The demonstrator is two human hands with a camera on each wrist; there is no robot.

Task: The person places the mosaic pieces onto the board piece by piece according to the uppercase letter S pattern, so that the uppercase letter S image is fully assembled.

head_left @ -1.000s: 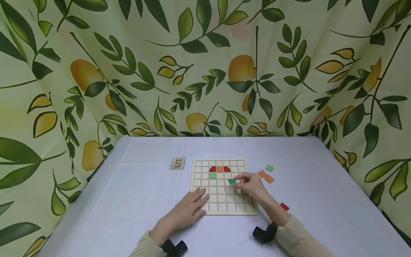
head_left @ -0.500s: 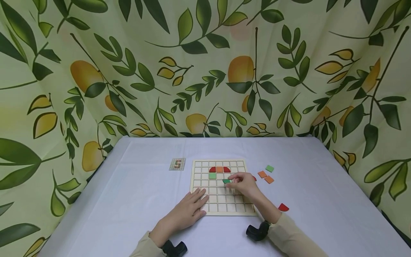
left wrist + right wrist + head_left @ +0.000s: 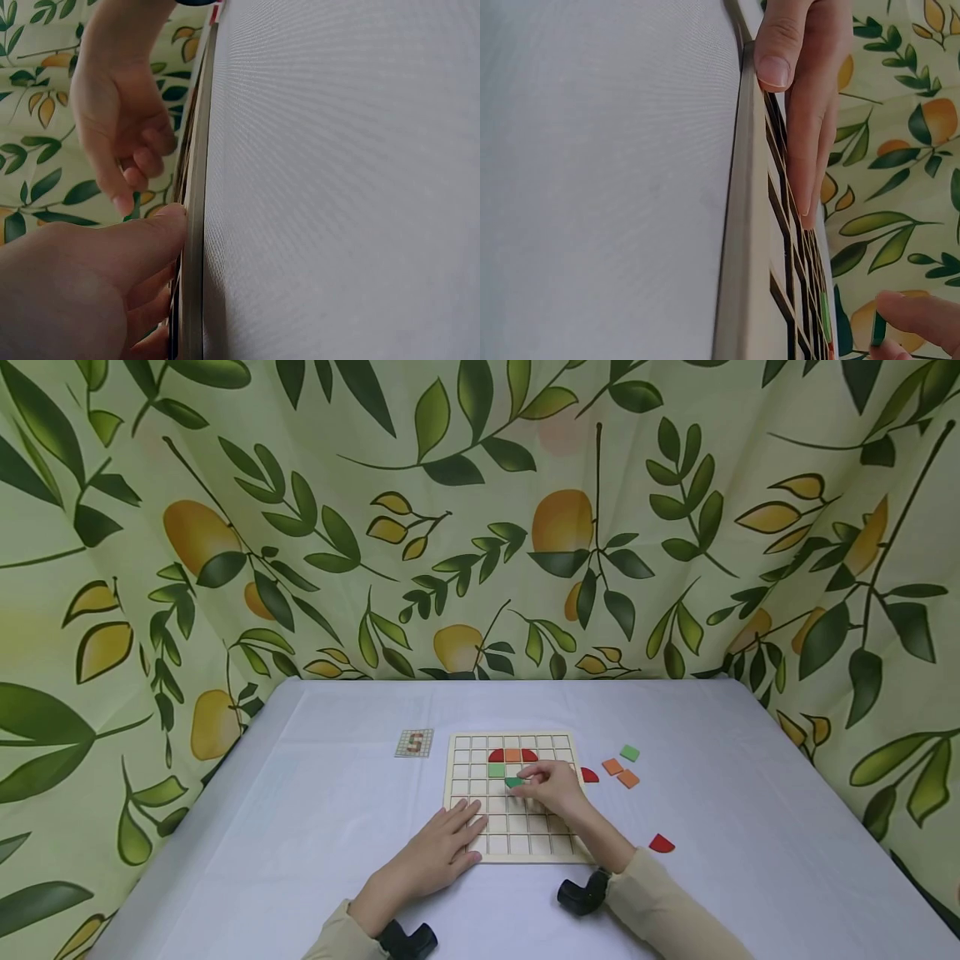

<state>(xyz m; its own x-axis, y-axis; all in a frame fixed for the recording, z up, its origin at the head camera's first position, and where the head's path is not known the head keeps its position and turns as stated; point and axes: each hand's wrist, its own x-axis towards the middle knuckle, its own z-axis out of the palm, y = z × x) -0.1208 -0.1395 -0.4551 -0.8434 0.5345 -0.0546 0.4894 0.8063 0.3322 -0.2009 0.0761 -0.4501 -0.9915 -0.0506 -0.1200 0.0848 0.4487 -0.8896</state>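
Dark green piece (image 3: 513, 782), small, off the board, pinched between thumb and fingers of the right hand (image 3: 553, 787). Right wrist view shows it edge-on, apart from the gridded board (image 3: 519, 843) and roughly parallel to it, so raised, not seated.

Key relation, as I judge it: piece vs. grid cells below. In the head view it shows over the middle of the board, one row nearer the person than the light green tile (image 3: 497, 770) and about one column right of it; exact cell under it can't be called, since it is in the air. It sits at the left tip of the right hand, which comes in from the right. Right hand is clearly nearer. From the left hand (image 3: 442, 852) the piece is forward and to the right, apart. Long axis: can't tell, fingers cover part of the outline; a rounded side seems to show.

Left hand: flat, fingers spread on the board's near-left corner, thumb at the near edge, no piece in it. Right hand: narrow pinch, piece only.

On the board, row above the light green tile: red piece (image 3: 497, 756), orange tile (image 3: 512, 756), second red piece (image 3: 529, 756), side by side. Right of board on the bench (image 3: 330, 802): loose red piece (image 3: 590, 775) at the edge, contact unclear; two orange squares (image 3: 612, 767), loose green square (image 3: 630, 752), and a red wedge (image 3: 662, 843) nearer the person. Patterned card (image 3: 414, 743) left of the board.
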